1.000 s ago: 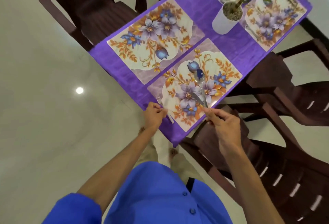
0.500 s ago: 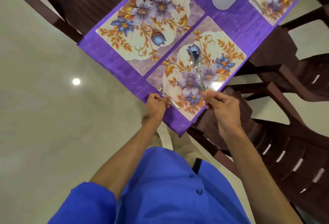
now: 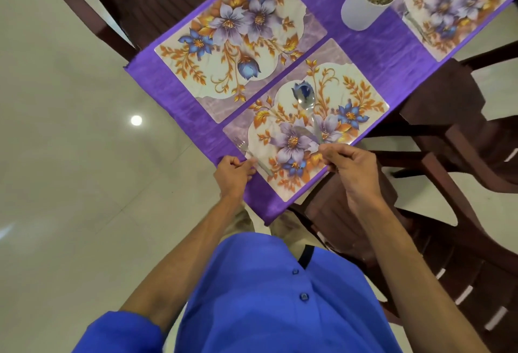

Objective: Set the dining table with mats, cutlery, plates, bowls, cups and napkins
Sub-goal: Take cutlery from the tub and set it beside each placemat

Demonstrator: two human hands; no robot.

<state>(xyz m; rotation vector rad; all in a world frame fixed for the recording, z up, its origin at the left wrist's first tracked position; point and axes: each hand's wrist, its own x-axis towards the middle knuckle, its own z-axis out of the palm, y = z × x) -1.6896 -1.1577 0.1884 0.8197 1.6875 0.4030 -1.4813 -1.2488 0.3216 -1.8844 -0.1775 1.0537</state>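
A person in a blue shirt stands at the corner of a table covered by a purple tablecloth. The near floral placemat lies at that corner, and everything else is placed from it. The left hand sits at the mat's left edge, its fingers curled and pinching the handle of a fork; the fork lies along that edge with its tines pointing away from the person. The right hand is at the mat's near edge, fingers curled round the handle end of a spoon, whose bowl rests near the mat's middle. A second slim piece of cutlery seems to lie beside the spoon handle, but what it is cannot be told. A second floral placemat lies just beyond the near mat, almost touching it. A white plant pot stands on the cloth past the near mat's far corner, with a third mat beyond it. Dark brown chairs stand round the table.
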